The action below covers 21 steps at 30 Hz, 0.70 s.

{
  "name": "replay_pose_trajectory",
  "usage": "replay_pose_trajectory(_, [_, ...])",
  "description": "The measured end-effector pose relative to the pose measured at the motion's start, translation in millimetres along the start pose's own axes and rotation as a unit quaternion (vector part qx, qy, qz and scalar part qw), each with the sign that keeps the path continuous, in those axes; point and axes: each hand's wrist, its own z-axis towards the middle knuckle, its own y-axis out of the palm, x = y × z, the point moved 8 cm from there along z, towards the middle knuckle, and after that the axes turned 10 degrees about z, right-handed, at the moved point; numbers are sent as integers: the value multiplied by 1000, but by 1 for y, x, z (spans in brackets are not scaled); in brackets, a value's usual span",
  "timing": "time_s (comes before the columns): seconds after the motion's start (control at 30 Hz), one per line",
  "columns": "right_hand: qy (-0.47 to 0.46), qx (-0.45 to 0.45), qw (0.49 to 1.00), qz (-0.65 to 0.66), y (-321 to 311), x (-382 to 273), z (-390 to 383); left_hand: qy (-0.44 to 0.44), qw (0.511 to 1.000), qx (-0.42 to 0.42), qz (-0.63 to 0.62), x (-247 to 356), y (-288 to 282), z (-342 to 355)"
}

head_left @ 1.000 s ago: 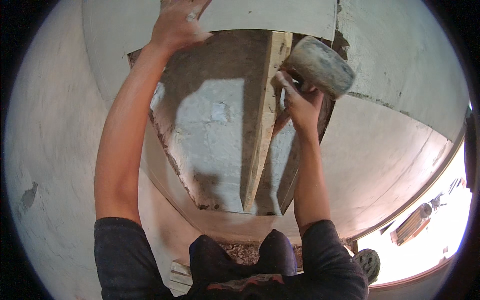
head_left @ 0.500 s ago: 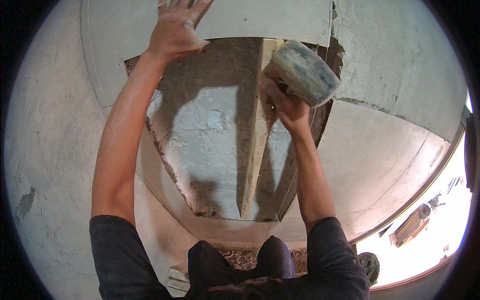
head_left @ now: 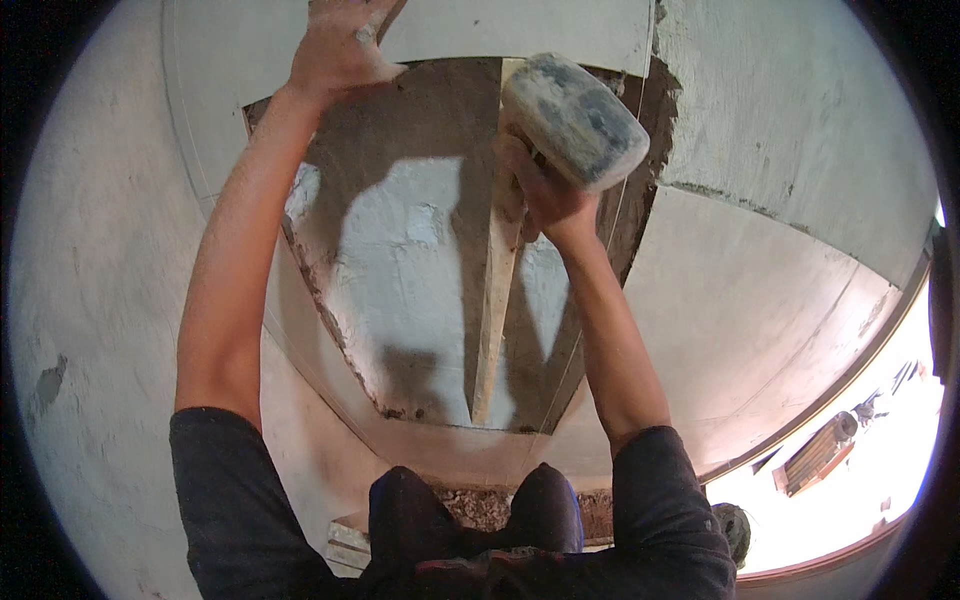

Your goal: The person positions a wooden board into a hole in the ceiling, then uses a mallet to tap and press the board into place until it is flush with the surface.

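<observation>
My right hand [head_left: 556,198] is closed just below the head of a mallet [head_left: 578,122], a thick rounded block worn grey and whitish; its handle is mostly hidden. Behind the thumb and the mallet stands a long wooden strip [head_left: 490,320], slightly tilted; I cannot tell whether the hand grips it too. The strip reaches from the upper panel's lower edge down to the opening's bottom. At the upper left, my left hand [head_left: 340,50] lies open against the pale upper panel [head_left: 500,28], its fingertips cut off by the picture's edge.
Around the rough grey recess [head_left: 400,270] the panels have broken edges, and a thin string [head_left: 612,225] runs down its right side. A pale slab [head_left: 730,300] borders it on the right. Bright daylight enters an opening [head_left: 870,440] at the lower right. Rubble [head_left: 478,505] lies between my knees.
The mallet and my right hand have shifted left and slightly up. The wooden strip's top has moved left with them. My left hand stays against the panel, while the view has shifted slightly.
</observation>
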Motion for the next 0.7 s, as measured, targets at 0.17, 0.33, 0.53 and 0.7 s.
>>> replay_pose_trajectory(0.17, [85,-46,995,20,2,21,-2,-3,1000,-6,-14,-1,0,0])
replay_pose_trajectory(0.33, [69,-8,992,106,-2,16,-5,20,1000,-7,21,-7,1,-1])
replay_pose_trajectory(0.53, [131,8,987,97,-36,1,-32,31,997,-70,-23,-2,8,1])
replay_pose_trajectory(0.7, [294,-9,945,144,-25,-20,-91,78,992,-99,-13,-14,-3,-9])
